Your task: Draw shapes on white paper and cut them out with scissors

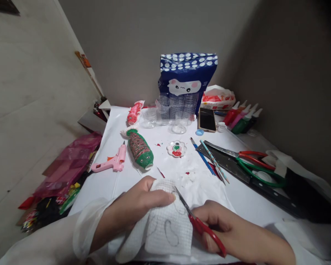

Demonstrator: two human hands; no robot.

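Observation:
My left hand (143,200) grips a white textured cloth (168,232) near its top, thumb pressed on the front. Curved shapes are drawn on the cloth in dark lines. My right hand (223,224) is closed round the handles of red-handled scissors (202,226). Their blades lie at the upper right of the cloth, beside a drawn outline and close to my left thumb. Just beyond my hands lies a green fish figure (140,149) with a patterned red and dark body.
A pink glue gun (113,160) lies at left. Further back are a red fish figure (135,112), a paint palette (177,149), clear cups (176,108) and a phone (207,119). Brushes (202,156), large green-and-red-handled scissors (253,162) and paint bottles (241,117) occupy the right.

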